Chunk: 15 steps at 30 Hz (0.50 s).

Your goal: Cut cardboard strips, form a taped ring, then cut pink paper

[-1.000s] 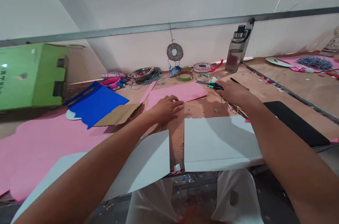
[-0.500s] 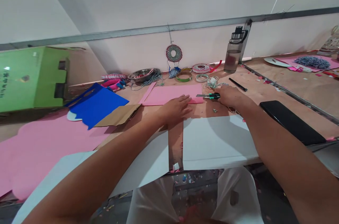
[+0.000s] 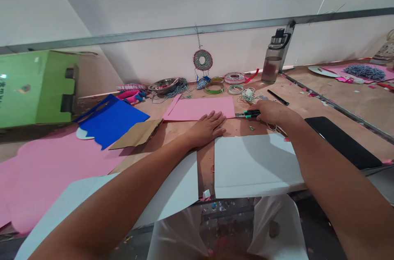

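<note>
A folded pink sheet [image 3: 200, 108] lies on the brown table, a narrow strip along its left end. My left hand [image 3: 209, 128] rests flat on its near edge, fingers stretched out. In my right hand [image 3: 267, 111] is a black and green utility knife [image 3: 251, 114]. The blade points left, its tip at the sheet's right edge near the lower corner; whether it touches the paper I cannot tell. Two white sheets lie closer to me: the right one [image 3: 255, 165] is bare, while my left forearm crosses the left one [image 3: 172, 190].
Behind are a metal bowl [image 3: 164, 84], tape rolls [image 3: 214, 87], tangled string [image 3: 248, 94] and a water bottle [image 3: 273, 61]. A pen [image 3: 278, 97] and black phone [image 3: 343, 141] lie right. Left are blue sheet [image 3: 118, 118], cardboard [image 3: 135, 133], large pink sheets [image 3: 64, 165] and a green box [image 3: 37, 87].
The knife blade, earlier over the pink sheet's right end, has shifted right to its edge with my right hand. My left hand stays on the sheet's near edge. The view shifts slightly.
</note>
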Each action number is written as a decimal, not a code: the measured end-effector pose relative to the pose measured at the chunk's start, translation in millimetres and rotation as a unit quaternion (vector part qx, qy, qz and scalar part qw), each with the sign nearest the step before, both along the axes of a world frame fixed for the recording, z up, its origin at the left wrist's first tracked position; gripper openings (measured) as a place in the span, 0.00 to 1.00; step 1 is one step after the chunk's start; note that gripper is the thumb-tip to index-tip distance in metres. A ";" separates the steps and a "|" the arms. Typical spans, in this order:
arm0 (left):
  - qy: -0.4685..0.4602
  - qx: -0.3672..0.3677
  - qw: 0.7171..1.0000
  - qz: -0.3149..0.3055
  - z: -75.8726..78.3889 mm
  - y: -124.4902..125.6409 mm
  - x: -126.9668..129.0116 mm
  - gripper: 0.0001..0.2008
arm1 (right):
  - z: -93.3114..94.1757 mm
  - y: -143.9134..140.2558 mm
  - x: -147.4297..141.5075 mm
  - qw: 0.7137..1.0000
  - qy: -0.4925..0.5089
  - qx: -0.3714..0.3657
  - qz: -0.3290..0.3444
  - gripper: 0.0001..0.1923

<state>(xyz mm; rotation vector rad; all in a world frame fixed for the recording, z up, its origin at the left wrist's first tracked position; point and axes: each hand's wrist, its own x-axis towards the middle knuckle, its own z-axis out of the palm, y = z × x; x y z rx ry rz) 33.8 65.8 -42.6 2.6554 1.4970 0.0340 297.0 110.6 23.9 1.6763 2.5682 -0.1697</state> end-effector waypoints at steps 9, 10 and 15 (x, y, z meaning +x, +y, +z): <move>-0.010 0.003 1.000 -0.002 -0.9 1.5 0.7 0.32 | -8.6 5.2 3.3 0.999 -0.003 0.001 0.045 0.20; -0.011 0.003 1.000 -0.002 -1.0 1.5 0.6 0.32 | -8.5 4.5 3.2 0.999 0.001 0.003 0.042 0.19; -0.014 0.001 1.000 -0.002 -0.1 1.0 0.6 0.33 | -1.0 -3.9 1.4 1.000 0.016 -0.020 0.018 0.20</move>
